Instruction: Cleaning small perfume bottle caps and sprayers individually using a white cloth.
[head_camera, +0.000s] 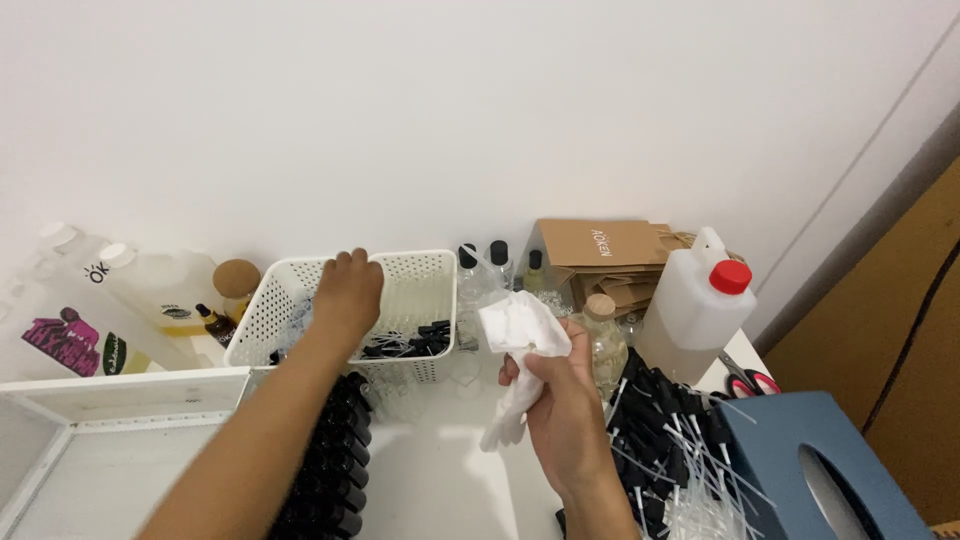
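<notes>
Down on the counter (450, 470), the left hand (348, 290) reaches into the white basket (425, 268), fingers curled downward over the small black caps inside; whether its grip holds anything cannot be told. Meanwhile the right hand (560, 405) is closed around a crumpled white tissue (520, 335), held just right of the basket, near a blue tissue box (810, 470).

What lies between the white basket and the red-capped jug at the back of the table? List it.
In the head view, between the white basket and the jug stand small black-capped clear bottles, brown paper bags and a cork-stoppered bottle.
</notes>
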